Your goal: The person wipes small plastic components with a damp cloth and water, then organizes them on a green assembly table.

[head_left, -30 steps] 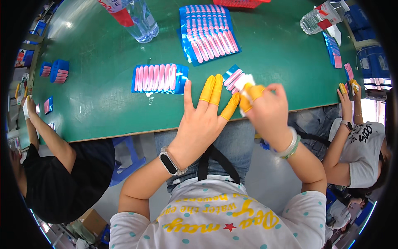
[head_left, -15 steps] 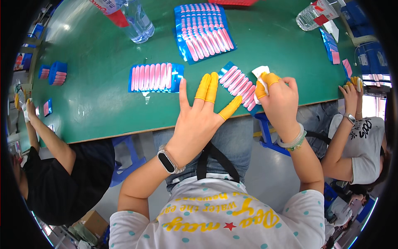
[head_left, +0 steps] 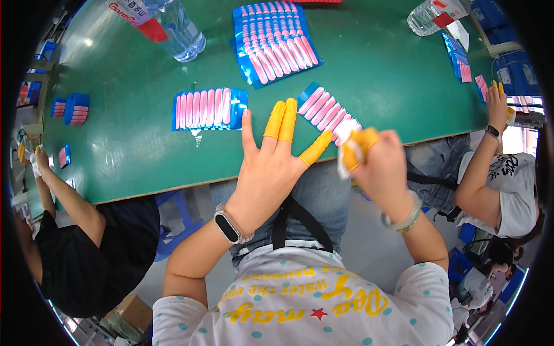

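Note:
My left hand (head_left: 268, 170) is held flat with its fingers spread over the near edge of the green table (head_left: 133, 150). It holds nothing, and yellow finger cots cover three of its fingertips. To its right, my right hand (head_left: 378, 170), also with yellow cots, pinches a small white slip (head_left: 345, 163); this hand is blurred. Just beyond both hands a blue card of pink sticks (head_left: 329, 109) lies tilted at the table edge. A second such card (head_left: 209, 108) lies to the left, and a larger stack (head_left: 274, 43) sits farther back.
Two clear water bottles stand at the far side, one on the left (head_left: 179, 29) and one on the right (head_left: 430, 14). Small blue packs (head_left: 72, 106) lie far left. A person in black (head_left: 75, 242) sits on my left, and a person in a white shirt (head_left: 502, 173) on my right.
My right hand has come down and toward me from above the tilted card, carrying the white slip. My left hand has stayed spread at the table edge.

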A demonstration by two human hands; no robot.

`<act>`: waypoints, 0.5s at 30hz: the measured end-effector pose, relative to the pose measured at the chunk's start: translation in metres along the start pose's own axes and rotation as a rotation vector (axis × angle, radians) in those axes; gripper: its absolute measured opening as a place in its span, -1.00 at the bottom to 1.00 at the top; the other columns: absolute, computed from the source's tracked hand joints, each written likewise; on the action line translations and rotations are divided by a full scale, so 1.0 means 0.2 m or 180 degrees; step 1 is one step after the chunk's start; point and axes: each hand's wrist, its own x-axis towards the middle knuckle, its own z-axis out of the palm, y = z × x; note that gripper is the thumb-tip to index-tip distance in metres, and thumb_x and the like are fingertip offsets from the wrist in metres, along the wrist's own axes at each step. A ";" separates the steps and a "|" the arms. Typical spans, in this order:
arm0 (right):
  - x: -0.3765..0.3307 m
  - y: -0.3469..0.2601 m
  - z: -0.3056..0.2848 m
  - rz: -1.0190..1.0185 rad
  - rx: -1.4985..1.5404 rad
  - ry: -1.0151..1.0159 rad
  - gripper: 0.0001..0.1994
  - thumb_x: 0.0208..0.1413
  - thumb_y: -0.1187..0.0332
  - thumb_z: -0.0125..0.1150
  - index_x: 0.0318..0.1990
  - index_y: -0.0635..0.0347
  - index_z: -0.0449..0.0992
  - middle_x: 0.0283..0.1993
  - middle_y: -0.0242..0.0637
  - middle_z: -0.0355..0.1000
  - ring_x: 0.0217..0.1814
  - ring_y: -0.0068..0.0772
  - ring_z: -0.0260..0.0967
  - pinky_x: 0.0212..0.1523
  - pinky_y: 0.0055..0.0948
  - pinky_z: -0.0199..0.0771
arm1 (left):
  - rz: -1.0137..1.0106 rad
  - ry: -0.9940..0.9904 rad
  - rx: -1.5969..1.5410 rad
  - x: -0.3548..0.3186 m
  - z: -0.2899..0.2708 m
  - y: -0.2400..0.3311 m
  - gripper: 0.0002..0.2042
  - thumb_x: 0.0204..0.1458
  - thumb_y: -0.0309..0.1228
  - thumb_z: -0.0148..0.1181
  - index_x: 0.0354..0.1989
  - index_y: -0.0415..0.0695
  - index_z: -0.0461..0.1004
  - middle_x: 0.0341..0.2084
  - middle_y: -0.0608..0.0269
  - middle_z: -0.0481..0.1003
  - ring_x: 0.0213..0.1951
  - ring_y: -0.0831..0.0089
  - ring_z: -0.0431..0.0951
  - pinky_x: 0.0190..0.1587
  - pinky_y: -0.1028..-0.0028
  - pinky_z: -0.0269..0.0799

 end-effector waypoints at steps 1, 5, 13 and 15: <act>0.01 0.05 -0.01 0.0199 -0.0141 0.0101 -0.63 -0.22 0.41 0.45 -0.18 0.21 0.52 -0.44 -0.30 0.47 -0.42 -0.20 0.41 -0.14 -0.26 0.35 | -0.0005 -0.0008 -0.0002 -0.01 0.00 0.00 -0.44 0.09 -0.42 0.06 0.29 0.42 0.34 0.30 -0.24 0.21 0.36 0.05 0.22 0.35 -0.37 -0.27; -0.03 -0.01 -0.01 -0.0009 -0.0123 0.0028 -0.72 -0.17 0.40 0.43 -0.25 0.18 0.55 -0.48 -0.30 0.45 -0.44 -0.19 0.40 -0.14 -0.26 0.35 | -0.0021 0.0021 -0.0089 0.00 0.02 0.00 -0.43 0.09 -0.41 0.07 0.30 0.43 0.34 0.30 -0.25 0.21 0.35 0.04 0.22 0.35 -0.36 -0.26; -0.04 0.01 -0.02 0.0448 -0.0074 0.0121 -0.72 -0.20 0.43 0.41 -0.25 0.18 0.54 -0.47 -0.24 0.42 -0.40 -0.13 0.39 -0.12 -0.22 0.35 | -0.0004 0.0027 -0.0060 0.00 0.02 0.01 -0.43 0.09 -0.41 0.08 0.31 0.43 0.33 0.31 -0.25 0.20 0.35 0.05 0.23 0.34 -0.35 -0.24; -0.11 -0.07 0.01 0.0096 0.0260 -0.0152 -0.71 -0.23 0.44 0.43 -0.27 0.22 0.53 -0.48 -0.22 0.42 -0.40 -0.09 0.38 -0.14 -0.21 0.36 | -0.0044 0.0014 -0.0091 -0.01 0.03 0.01 -0.42 0.09 -0.41 0.07 0.31 0.44 0.32 0.31 -0.25 0.20 0.34 0.04 0.24 0.34 -0.35 -0.24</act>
